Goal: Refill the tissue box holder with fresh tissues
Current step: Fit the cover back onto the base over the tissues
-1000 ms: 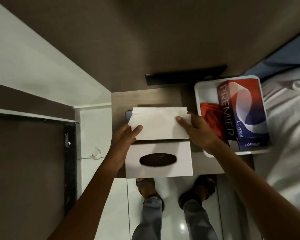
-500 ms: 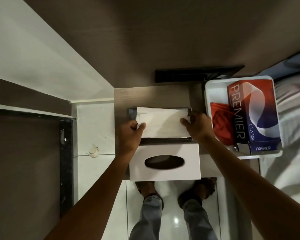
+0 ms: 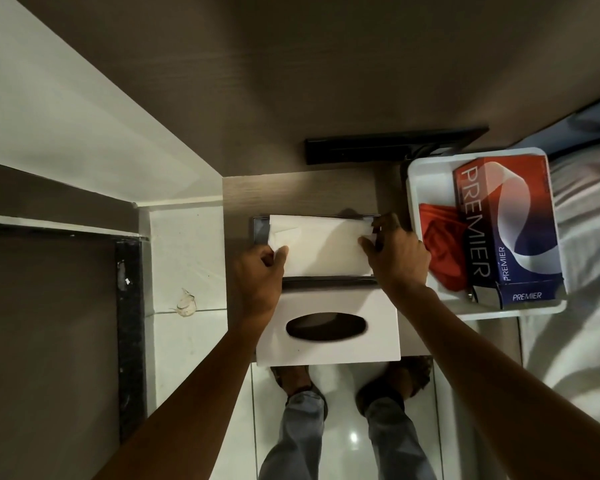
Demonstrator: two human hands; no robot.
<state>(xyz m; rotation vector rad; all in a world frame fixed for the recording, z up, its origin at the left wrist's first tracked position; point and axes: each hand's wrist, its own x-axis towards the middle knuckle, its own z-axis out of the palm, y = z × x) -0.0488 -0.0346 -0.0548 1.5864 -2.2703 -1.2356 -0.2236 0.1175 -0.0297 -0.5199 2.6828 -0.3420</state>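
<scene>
A white stack of tissues (image 3: 321, 249) lies inside the dark open tray of the tissue box holder (image 3: 260, 230) on a small wooden table (image 3: 291, 192). My left hand (image 3: 257, 278) pinches the stack's left end with thumb and fingers. My right hand (image 3: 397, 258) holds its right end, fingertips at the tray's far right corner. The holder's white cover (image 3: 329, 329), with a dark oval slot, lies flat just in front of the tray, at the table's near edge.
A white bin (image 3: 426, 178) at the right holds a red-and-blue PREMIER tissue box (image 3: 510, 223) and a red cloth (image 3: 442, 251). A bed with white sheets (image 3: 586, 271) lies further right. A black strip (image 3: 392, 145) runs along the wall. My feet (image 3: 298, 379) stand on white tiles below.
Both hands have lowered the tissue stack from above the cover into the dark tray. The stack now sits flatter and lower, and my right fingers have shifted to the tray's far corner.
</scene>
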